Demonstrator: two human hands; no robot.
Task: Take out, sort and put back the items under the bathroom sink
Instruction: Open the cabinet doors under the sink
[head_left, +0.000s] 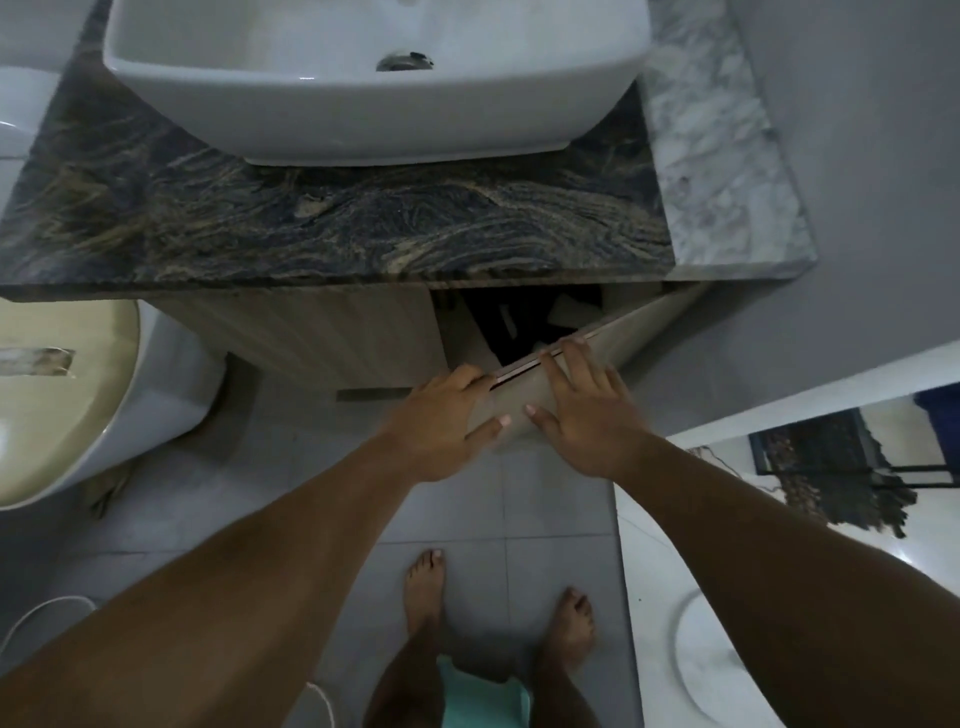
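Note:
The right cabinet door under the white basin stands partly swung out, hinged at its right side. My left hand grips the door's free top corner, fingers curled over the edge and thumb on its front. My right hand lies on the door's front with its fingertips hooked over the top edge. Through the gap I see the dark cabinet inside with a pale box-like item; the rest of the contents are hidden.
The dark marbled countertop overhangs the cabinet. The left cabinet door is closed. A toilet with a beige lid stands at left. A grey wall and white doorway frame are at right. My bare feet stand on grey floor tiles.

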